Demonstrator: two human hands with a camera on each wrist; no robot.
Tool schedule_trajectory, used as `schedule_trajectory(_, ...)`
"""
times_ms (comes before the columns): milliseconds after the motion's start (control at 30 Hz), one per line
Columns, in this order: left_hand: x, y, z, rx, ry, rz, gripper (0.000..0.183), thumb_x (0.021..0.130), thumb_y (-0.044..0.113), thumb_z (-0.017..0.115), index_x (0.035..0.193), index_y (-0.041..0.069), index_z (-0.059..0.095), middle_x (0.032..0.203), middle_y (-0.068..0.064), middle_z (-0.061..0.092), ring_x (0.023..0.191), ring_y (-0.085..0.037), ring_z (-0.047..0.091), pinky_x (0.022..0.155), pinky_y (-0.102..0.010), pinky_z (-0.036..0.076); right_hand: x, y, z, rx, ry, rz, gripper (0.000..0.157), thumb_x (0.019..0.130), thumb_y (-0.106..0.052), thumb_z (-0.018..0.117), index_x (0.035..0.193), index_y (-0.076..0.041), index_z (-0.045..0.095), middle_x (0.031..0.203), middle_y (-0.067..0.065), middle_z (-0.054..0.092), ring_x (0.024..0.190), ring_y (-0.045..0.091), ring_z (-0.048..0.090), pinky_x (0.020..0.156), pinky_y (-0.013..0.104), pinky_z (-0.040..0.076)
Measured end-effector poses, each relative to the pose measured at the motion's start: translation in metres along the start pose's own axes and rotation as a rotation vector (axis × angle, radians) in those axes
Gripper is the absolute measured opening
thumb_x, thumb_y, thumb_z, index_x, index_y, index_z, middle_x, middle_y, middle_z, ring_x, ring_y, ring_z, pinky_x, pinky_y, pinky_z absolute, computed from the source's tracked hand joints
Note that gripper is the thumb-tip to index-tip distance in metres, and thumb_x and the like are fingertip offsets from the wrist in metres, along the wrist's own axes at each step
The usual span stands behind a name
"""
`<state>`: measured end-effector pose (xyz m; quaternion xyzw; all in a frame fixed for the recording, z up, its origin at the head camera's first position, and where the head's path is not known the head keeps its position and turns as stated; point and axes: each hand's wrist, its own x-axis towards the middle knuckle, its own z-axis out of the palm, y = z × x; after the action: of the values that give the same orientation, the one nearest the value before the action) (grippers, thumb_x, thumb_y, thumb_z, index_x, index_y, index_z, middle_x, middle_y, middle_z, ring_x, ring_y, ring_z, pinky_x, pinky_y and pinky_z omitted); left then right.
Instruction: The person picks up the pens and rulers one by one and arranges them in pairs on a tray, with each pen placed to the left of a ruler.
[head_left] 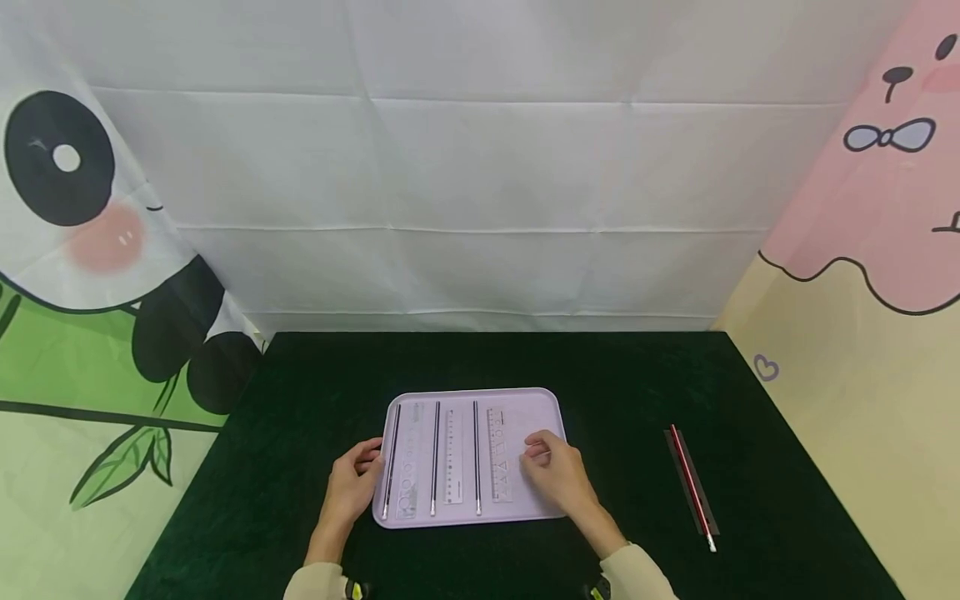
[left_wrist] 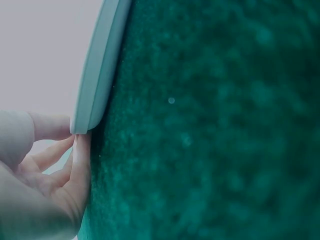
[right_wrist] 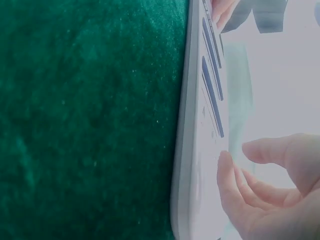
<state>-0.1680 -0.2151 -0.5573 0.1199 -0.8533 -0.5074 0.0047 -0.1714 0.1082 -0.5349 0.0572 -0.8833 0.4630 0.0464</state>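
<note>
A lilac tray (head_left: 536, 412) lies on the dark green cloth in the head view. In it, three dark pencils (head_left: 435, 458) alternate with three clear pieces: a stencil strip (head_left: 408, 467) at the left, a straight ruler (head_left: 453, 457), and a stencil ruler (head_left: 498, 454) with cut-out shapes. At the tray's left edge my left hand (head_left: 354, 482) pinches the rim between thumb and fingers, which the left wrist view shows close up. Above the tray's right part is my right hand (head_left: 557, 475). Its fingers are loosely bent, the thumb apart from them, with nothing visible between.
Right of the tray, a red pencil (head_left: 692, 479) with a white end lies on a thin dark strip (head_left: 711, 521) on the green cloth (head_left: 622, 383). A white backdrop (head_left: 487, 167) rises behind the table, with printed cartoon sheets on both sides.
</note>
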Motion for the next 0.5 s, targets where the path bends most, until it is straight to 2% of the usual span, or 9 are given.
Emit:
schedule_trajectory(200,0.000,0.000,0.000,-0.004,-0.001,-0.005,0.039,0.105,0.009,0.053,0.144,0.003,0.055,0.128,-0.021,0.060,0.111,-0.032,0.056,0.094,-0.047,0.047,-0.001,0.006,-0.005,0.003,0.022,0.004,0.019,0.092,-0.004,0.072,0.111,0.001,0.069,0.095,0.007,0.071,0.085,0.020,0.070,0.081,0.042,0.058)
schedule_trajectory(333,0.000,0.000,0.000,-0.007,0.002,-0.004,0.039,0.105,0.009,0.054,0.143,0.003,0.055,0.127,-0.021,0.060,0.110,-0.032,0.056,0.093,-0.046,0.047,-0.002,0.010,-0.008,0.006,0.030,0.022,0.020,0.094,-0.006,0.071,0.113,0.000,0.068,0.097,0.007,0.070,0.086,0.019,0.069,0.082,0.041,0.058)
schedule_trajectory(500,0.000,0.000,0.000,-0.007,0.003,-0.005,0.039,0.105,0.009,0.054,0.143,0.003,0.056,0.127,-0.020,0.060,0.111,-0.032,0.056,0.093,-0.046,0.047,-0.002,0.015,-0.013,0.026,0.050,0.006,0.020,0.094,-0.005,0.071,0.113,-0.001,0.068,0.097,0.007,0.071,0.086,0.018,0.069,0.082,0.039,0.059)
